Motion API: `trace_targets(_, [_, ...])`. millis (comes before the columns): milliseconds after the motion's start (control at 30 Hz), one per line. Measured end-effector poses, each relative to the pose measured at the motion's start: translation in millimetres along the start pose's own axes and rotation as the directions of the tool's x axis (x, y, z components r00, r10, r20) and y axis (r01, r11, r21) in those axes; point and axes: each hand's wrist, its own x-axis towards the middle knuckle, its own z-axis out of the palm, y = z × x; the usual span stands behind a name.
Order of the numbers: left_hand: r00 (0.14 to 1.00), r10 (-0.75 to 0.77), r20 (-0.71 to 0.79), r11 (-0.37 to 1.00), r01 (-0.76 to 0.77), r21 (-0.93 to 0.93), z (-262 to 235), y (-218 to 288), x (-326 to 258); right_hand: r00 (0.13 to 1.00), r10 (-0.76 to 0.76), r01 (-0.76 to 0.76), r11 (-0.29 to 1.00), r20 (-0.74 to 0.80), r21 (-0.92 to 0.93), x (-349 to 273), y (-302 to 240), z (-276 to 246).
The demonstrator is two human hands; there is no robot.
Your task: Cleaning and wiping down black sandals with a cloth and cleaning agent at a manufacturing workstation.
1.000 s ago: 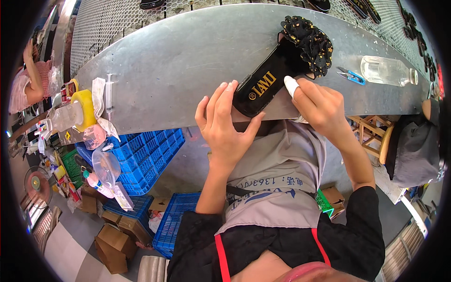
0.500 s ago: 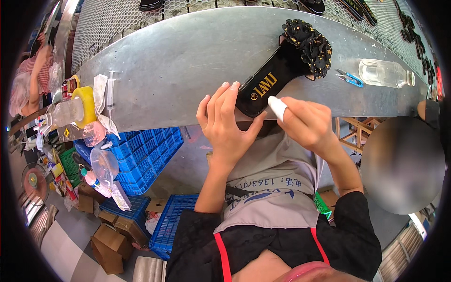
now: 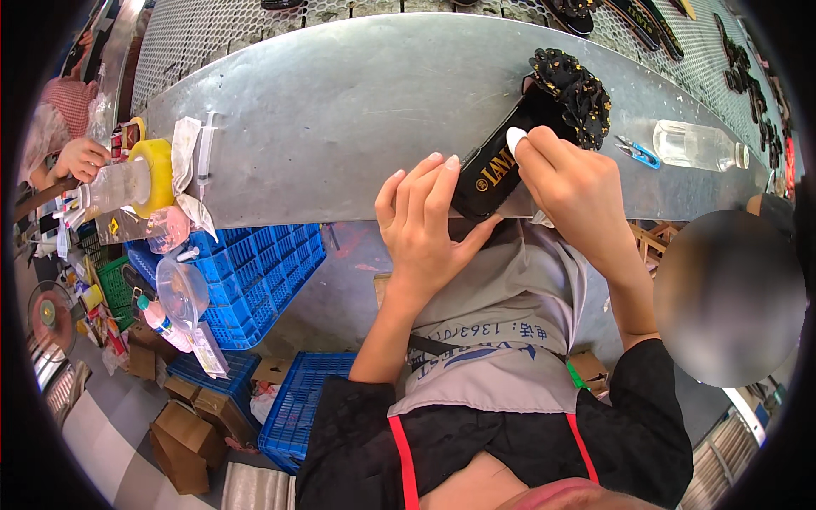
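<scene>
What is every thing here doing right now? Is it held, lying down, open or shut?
Black sandal: lying on the metal table, gripped at its near end.
Left hand: holding the sandal's near end.
Right hand: pinching a small white piece against the sandal.
Blue snips: lying on the table, untouched.
Clear bottle: lying on its side.
Yellow tape roll: standing on its edge.
Syringe: lying flat.
</scene>
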Motion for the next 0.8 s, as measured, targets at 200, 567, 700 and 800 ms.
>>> trace_targets(200, [1.000, -0.005, 0.011, 0.999, 0.006, -0.038, 2, -4, -1, 0.950, -0.297, 0.302, 0.953, 0.094, -0.035, -4, -33, -2])
trace_targets(567, [0.999, -0.037, 0.040, 0.998, 0.039, -0.053, -1, -2, -3, 0.998, 0.019, -0.016, 0.999, 0.067, -0.040, 7, -4, -3])
trace_targets(700, [0.998, -0.040, 0.045, 0.997, 0.043, -0.059, -2, -2, -2, 0.989, -0.108, 0.105, 0.994, 0.103, 0.029, 8, -19, -5])
trace_targets(800, [0.999, -0.032, 0.027, 0.998, 0.034, -0.061, 0, -4, -3, 0.961, -0.264, 0.261, 0.964, 0.083, 0.051, 3, -38, 0])
